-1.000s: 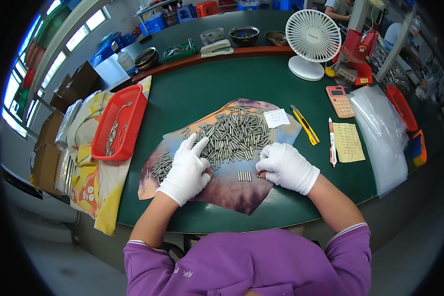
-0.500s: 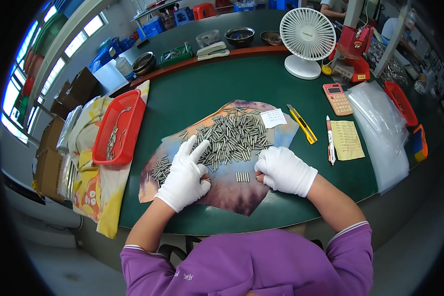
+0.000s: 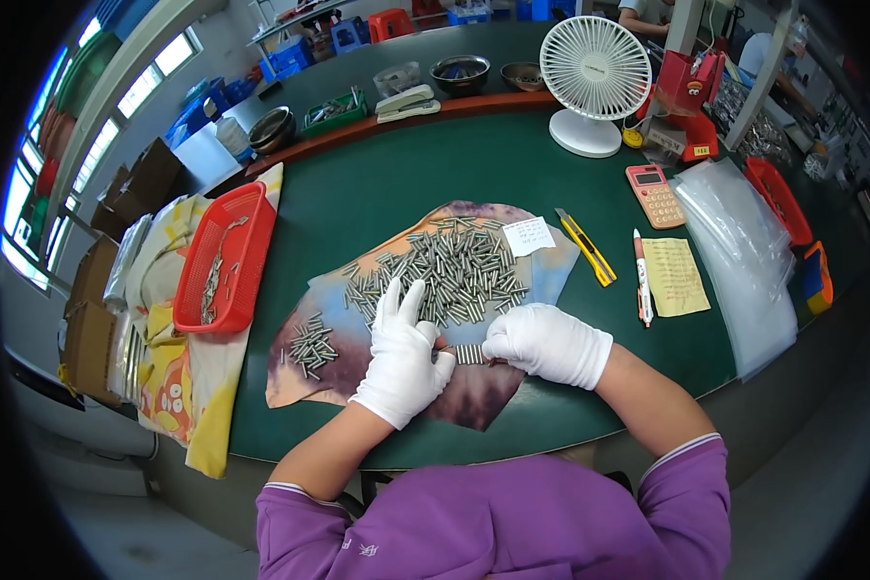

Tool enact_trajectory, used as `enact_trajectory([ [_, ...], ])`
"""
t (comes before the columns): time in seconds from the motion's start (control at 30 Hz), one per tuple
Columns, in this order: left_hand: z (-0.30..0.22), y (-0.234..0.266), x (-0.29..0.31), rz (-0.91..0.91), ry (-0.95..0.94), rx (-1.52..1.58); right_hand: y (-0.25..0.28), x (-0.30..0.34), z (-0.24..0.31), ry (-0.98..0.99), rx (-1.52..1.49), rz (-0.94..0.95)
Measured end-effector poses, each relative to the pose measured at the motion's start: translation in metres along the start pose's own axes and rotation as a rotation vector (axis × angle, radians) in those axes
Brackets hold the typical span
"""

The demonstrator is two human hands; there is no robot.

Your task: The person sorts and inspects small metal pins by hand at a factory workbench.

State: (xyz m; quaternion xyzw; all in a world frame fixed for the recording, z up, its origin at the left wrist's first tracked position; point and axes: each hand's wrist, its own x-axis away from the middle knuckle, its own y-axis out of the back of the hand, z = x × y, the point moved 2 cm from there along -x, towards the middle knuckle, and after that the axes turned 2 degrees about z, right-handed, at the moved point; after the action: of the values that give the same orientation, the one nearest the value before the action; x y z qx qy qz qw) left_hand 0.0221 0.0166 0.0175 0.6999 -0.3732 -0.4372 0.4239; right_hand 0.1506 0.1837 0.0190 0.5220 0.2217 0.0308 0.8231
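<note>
My left hand (image 3: 401, 360), in a white glove with bare fingertips showing, has its thumb and forefinger pinched at the left end of a short row of metal pins (image 3: 469, 355). Its other fingers point up toward the large heap of metal pins (image 3: 449, 271). At the row's right end, my right hand (image 3: 548, 345), gloved likewise, is closed with its fingertips against the pins. The row lies side by side on a tie-dyed cloth (image 3: 464, 408). A smaller pile of pins (image 3: 309, 346) is left of my left hand.
A paper slip (image 3: 529, 236) lies at the cloth's far right, near a yellow utility knife (image 3: 587, 248). Further right are a pen (image 3: 642, 280), a yellow note (image 3: 676, 277), a calculator (image 3: 655, 196) and plastic bags (image 3: 735, 261). A red basket (image 3: 224, 259) stands left; a white fan (image 3: 594, 77) stands behind.
My left hand has moved right, away from the smaller pile, to the left end of the row. My right hand has shifted slightly left against its right end.
</note>
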Motion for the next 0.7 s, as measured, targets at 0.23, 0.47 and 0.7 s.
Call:
enact_trajectory([
  [0.23,0.006,0.011,0.0,0.043,-0.067,0.073,-0.003,-0.002,-0.001,-0.076,0.082,-0.025],
  [0.47,0.004,0.017,0.0,0.174,-0.075,0.114,0.006,-0.003,0.004,-0.209,0.108,-0.085],
  [0.7,0.004,0.015,-0.001,0.124,-0.122,0.147,0.002,-0.002,0.006,-0.28,0.168,-0.073],
])
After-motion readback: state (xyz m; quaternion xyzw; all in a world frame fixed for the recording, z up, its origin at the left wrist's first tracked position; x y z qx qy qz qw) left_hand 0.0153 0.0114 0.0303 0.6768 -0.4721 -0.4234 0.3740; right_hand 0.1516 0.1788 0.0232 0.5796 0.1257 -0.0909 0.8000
